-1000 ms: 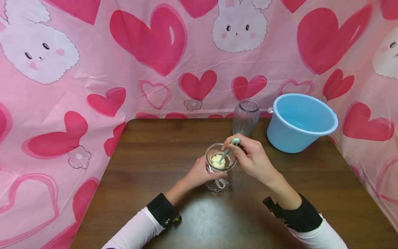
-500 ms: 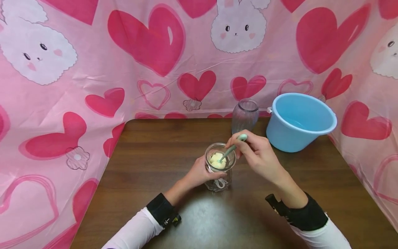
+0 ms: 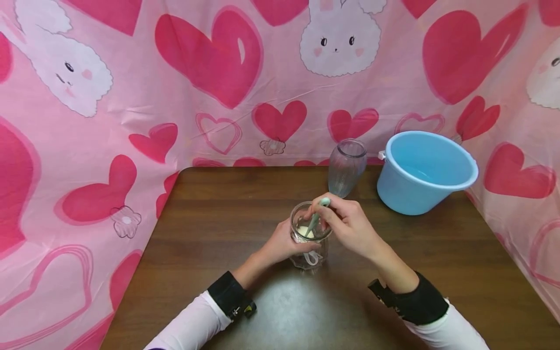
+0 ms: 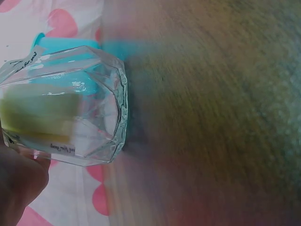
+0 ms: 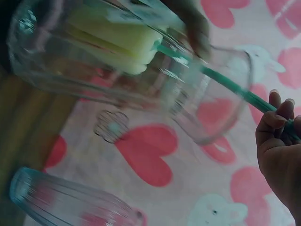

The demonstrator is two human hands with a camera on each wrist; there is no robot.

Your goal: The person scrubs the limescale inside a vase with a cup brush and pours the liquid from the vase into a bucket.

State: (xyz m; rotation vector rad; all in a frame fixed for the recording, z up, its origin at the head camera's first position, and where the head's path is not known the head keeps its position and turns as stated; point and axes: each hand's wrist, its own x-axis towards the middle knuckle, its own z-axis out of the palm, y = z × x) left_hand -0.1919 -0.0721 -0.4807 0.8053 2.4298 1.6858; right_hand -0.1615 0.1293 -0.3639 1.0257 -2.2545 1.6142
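Note:
My left hand (image 3: 280, 244) grips a clear faceted glass jar (image 3: 323, 250) round its upper part, its thumb across the near side. Printed lettering and a white strip show on the jar. My right hand (image 3: 352, 226) pinches the pale green handle (image 3: 316, 219) of a sponge bottle brush near its rounded end. The brush's pale yellow sponge head (image 5: 113, 37) is inside the jar, below the neck, and the handle runs out through the mouth. Through the glass, the left wrist view shows the sponge (image 4: 42, 113) as a wide yellowish block.
Behind the right hand stands a tall clear glass vase (image 3: 343, 170). A light blue bucket (image 3: 404, 194) is to its right, near the back corner of the brown wooden table (image 3: 227, 194). Pink cloth (image 3: 175, 92) with hearts and rabbits hangs round the table.
My right hand rose slightly, then came down and left with the handle, which now stands steeper. The sponge sits deeper in the jar. My left hand and the jar barely moved.

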